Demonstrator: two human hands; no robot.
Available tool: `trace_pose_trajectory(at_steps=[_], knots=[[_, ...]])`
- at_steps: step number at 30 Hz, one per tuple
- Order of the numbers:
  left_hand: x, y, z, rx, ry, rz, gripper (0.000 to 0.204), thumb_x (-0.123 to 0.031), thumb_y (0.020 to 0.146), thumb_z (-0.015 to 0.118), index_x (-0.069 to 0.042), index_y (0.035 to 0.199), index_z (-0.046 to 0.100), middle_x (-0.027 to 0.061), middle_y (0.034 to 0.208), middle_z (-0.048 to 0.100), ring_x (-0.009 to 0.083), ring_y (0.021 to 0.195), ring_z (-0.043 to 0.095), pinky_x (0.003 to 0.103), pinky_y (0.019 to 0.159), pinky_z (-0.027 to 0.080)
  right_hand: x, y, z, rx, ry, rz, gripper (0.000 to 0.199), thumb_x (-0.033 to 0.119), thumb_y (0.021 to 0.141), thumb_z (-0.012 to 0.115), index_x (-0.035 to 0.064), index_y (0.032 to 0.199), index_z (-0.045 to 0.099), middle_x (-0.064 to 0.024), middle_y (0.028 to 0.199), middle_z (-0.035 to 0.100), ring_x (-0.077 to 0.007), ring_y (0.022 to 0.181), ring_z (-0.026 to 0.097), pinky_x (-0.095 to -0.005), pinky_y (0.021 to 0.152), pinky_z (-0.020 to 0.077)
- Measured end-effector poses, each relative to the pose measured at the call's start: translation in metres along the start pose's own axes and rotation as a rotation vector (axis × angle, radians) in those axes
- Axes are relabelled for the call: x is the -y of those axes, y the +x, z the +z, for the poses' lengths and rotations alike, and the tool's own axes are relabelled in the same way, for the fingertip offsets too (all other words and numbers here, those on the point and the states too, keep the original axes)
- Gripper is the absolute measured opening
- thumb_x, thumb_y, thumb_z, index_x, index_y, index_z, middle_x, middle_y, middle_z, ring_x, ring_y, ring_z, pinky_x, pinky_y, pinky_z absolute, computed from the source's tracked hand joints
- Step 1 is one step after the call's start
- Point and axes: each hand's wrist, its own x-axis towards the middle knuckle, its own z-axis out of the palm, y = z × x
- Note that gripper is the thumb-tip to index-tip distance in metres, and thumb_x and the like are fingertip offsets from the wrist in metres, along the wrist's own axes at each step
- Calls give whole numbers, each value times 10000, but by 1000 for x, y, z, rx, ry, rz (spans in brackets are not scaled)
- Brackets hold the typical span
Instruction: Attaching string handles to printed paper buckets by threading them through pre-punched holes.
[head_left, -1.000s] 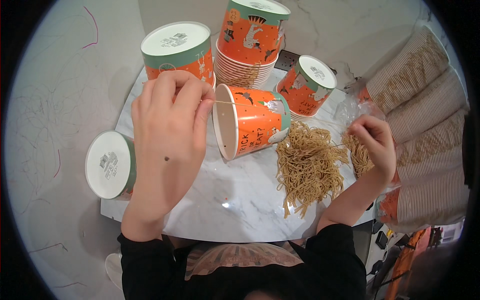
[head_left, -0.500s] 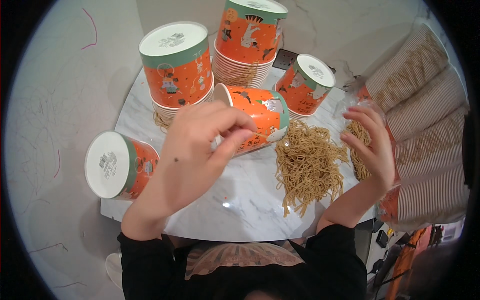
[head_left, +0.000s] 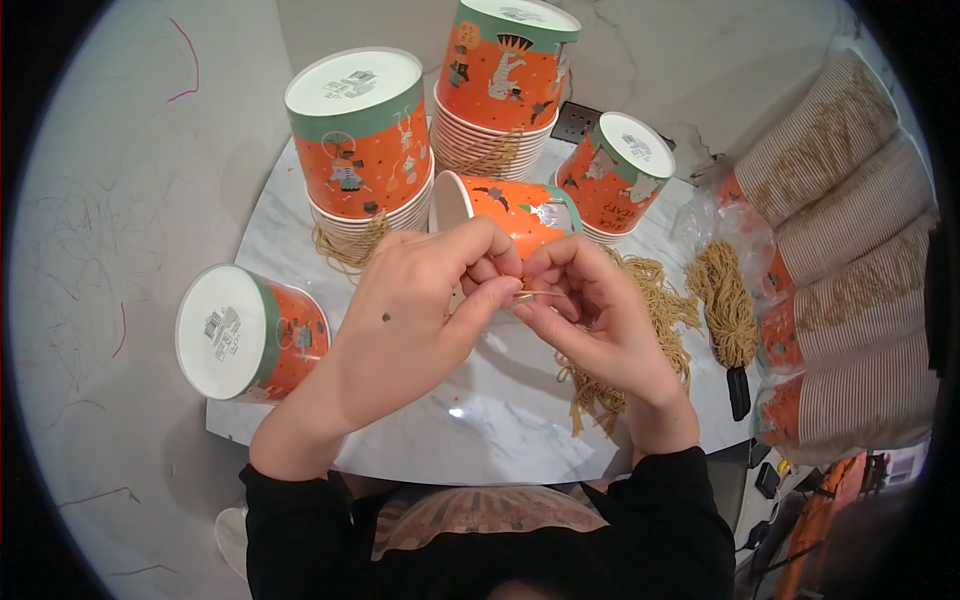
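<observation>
In the middle of the table my left hand [head_left: 420, 305] and my right hand [head_left: 610, 325] meet, fingertips almost touching. Both pinch a thin tan cord [head_left: 545, 293], of which only a short length shows between them. Just behind the hands an orange paper bucket [head_left: 515, 207] with a green band lies on its side, mouth toward the left; my fingers cover its lower part. Beneath and beside my right hand spreads a loose pile of tan cords [head_left: 655, 300], partly hidden by that hand.
Upside-down bucket stacks stand at the back: one left [head_left: 365, 160], one centre [head_left: 510, 75], one smaller [head_left: 625, 175] at right. Another bucket [head_left: 225, 325] lies at the left edge. A tied cord bundle [head_left: 725, 305] and plastic-wrapped bucket stacks [head_left: 840, 235] are on the right.
My right hand has moved left from beside the cord pile to meet my left hand, its fingers closing on the cord. The tied bundle at right is now uncovered.
</observation>
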Motion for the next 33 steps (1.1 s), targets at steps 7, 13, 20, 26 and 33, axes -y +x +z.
trace_pose_trajectory(at_steps=[7, 13, 20, 26, 33], knots=[[3, -1, 5, -51, -143, 33, 78, 0, 892, 648, 26, 913, 578, 124, 756, 662, 245, 707, 693, 335, 644, 518, 7, -4, 2, -93, -29, -70, 126, 14, 873, 729, -3, 982, 667, -18, 874, 637, -38, 697, 547, -204, 558, 381], [1, -1, 5, -35, -231, 9, 55, -12, 932, 615, 21, 951, 575, 92, 749, 654, 180, 715, 694, 304, 663, 520, 16, -4, 0, -120, -164, -195, 91, -2, 894, 717, -22, 973, 676, -23, 854, 627, -49, 699, 565, -206, 566, 429], [-2, -2, 4, 19, -289, -87, 77, -12, 971, 603, 11, 1036, 569, 21, 847, 617, 85, 793, 633, 247, 757, 483, 17, -3, -3, -105, -252, -210, 76, 4, 897, 725, -16, 960, 688, -48, 817, 615, -94, 710, 613, -228, 597, 480], [1, 0, 4, 71, -314, -147, 142, -31, 986, 590, 2, 1114, 538, 17, 854, 605, 83, 812, 620, 241, 767, 471, 15, -1, -2, -134, -316, -294, 105, -14, 860, 733, -5, 961, 706, -57, 815, 636, -124, 700, 629, -254, 608, 503], [41, 12, 48, -651, -591, -270, 451, -148, 944, 681, -59, 1327, 461, 28, 1154, 522, 134, 1080, 501, 301, 972, 399, 1, 9, -17, -234, -367, -293, 85, 2, 814, 735, 28, 891, 710, -26, 833, 653, -87, 672, 569, -238, 549, 416]])
